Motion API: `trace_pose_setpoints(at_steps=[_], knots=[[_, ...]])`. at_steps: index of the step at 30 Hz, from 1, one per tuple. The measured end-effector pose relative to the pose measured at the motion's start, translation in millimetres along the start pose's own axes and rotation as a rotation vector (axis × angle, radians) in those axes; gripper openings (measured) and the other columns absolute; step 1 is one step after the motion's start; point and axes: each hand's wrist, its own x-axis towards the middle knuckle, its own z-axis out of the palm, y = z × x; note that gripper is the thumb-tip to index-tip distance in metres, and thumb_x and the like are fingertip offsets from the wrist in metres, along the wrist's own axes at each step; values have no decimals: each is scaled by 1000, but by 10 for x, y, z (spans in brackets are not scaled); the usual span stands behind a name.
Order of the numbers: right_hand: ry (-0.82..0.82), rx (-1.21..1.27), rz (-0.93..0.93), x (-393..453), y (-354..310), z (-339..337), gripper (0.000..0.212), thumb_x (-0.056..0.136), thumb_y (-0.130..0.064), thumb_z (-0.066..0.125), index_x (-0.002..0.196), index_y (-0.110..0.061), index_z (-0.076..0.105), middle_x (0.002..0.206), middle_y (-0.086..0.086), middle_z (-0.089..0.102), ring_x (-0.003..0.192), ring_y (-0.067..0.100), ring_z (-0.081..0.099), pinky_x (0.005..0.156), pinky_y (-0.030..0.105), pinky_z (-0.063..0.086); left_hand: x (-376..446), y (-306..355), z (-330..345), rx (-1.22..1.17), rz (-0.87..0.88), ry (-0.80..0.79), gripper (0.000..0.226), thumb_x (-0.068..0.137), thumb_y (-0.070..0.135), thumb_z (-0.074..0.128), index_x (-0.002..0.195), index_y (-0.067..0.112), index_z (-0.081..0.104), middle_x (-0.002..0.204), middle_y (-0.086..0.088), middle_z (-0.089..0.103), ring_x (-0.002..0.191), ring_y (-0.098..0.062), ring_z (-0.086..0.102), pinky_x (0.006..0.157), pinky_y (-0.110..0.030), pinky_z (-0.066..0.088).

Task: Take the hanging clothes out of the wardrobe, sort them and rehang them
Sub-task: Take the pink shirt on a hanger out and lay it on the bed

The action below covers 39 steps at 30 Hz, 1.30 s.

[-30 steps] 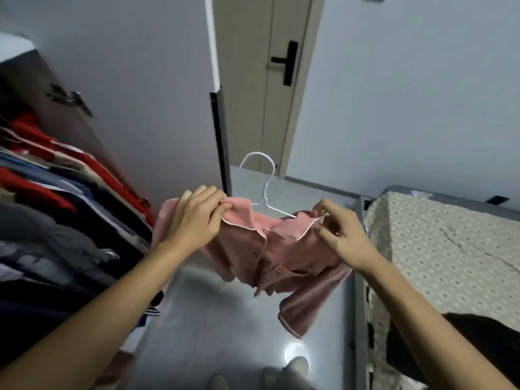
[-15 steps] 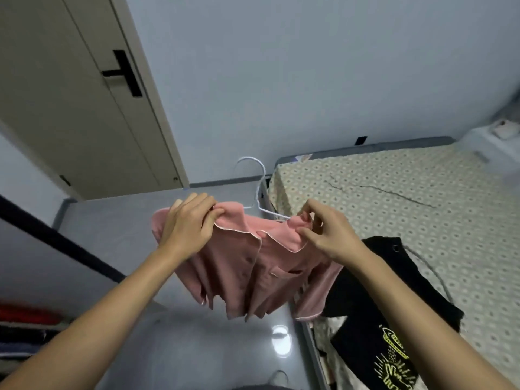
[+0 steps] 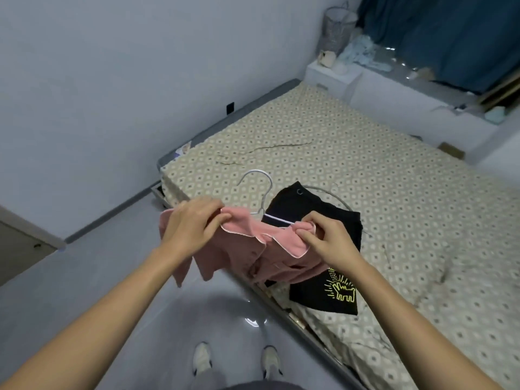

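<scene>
Two hands hold one pink shirt (image 3: pixel 247 249) in the air. The left hand (image 3: pixel 194 220) grips one shoulder and the right hand (image 3: pixel 323 240) pinches the other, so it stays spread on its white hanger (image 3: pixel 260 192). It hangs over the edge of the bed (image 3: pixel 394 178), maybe to be laid by the black shirt (image 3: pixel 318 209) there for sorting.

From here I can't see the white hanger's (image 3: pixel 260 192) shoulders under the pink shirt (image 3: pixel 247 249), the black T-shirt (image 3: pixel 323 209) is half covered behind it, and shelf clutter (image 3: pixel 363 56) at 1 o'clock is too blurred to identify.
</scene>
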Motion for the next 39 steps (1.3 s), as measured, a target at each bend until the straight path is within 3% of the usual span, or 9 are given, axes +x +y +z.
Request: trace_pose_setpoints(at_steps=[4,10,12,15,19,21,31,36,39], knots=[[163,-24,133,-339,21,-4,5,92,-35,71,92,-32,67,86,-11,71,79,15,66,73,44,53,310,6,145,-73,151,-58,30,100,51,51,90,25,61,84,10,63,80,-18,60,66,-31,39],[353,-87,248,-655,-89,6,10,93,-23,75,90,-30,68,83,-12,69,72,12,60,66,33,47,683,-13,320,-144,324,-96,41,97,60,53,81,23,62,74,9,56,72,-17,56,61,-30,35],[400,-103,279,-715,-63,18,6,91,-29,74,91,-30,68,83,-11,69,73,13,61,68,37,49,783,12,409,-167,374,-106,42,98,60,53,80,23,61,73,8,56,71,-18,55,60,-31,35],[464,-121,332,-732,37,-9,15,86,-46,66,92,-32,68,82,-10,69,76,14,63,72,41,52,965,94,541,-177,413,-145,46,98,63,49,78,23,57,73,8,53,71,-19,55,59,-35,40],[487,-116,379,-632,300,-91,17,85,-49,64,91,-33,67,77,-8,67,69,14,59,68,42,51,1249,179,798,-159,450,-191,44,93,63,51,76,23,56,72,7,54,72,-22,56,60,-32,30],[490,-117,399,-519,486,-135,19,85,-51,64,93,-34,67,80,-9,70,72,13,62,70,43,53,1413,193,972,-159,455,-227,43,93,63,51,75,23,55,73,7,54,74,-23,57,60,-34,34],[394,-32,505,572,2201,-456,19,88,-51,65,96,-34,69,92,-20,71,85,5,67,77,42,55,2533,265,2644,-76,398,-426,51,94,69,37,78,23,52,77,6,53,79,-25,59,63,-39,42],[280,-10,591,1146,3339,-561,24,89,-56,64,99,-35,69,95,-15,70,88,5,64,78,40,54,3029,330,3735,-53,312,-576,48,94,71,30,78,28,42,79,6,48,83,-27,56,64,-36,33],[235,-6,639,1467,3990,-607,29,90,-61,62,100,-35,69,94,-13,69,84,5,63,74,38,54,3329,379,4333,-5,282,-635,45,100,65,38,79,26,44,81,8,44,87,-25,55,68,-36,33]])
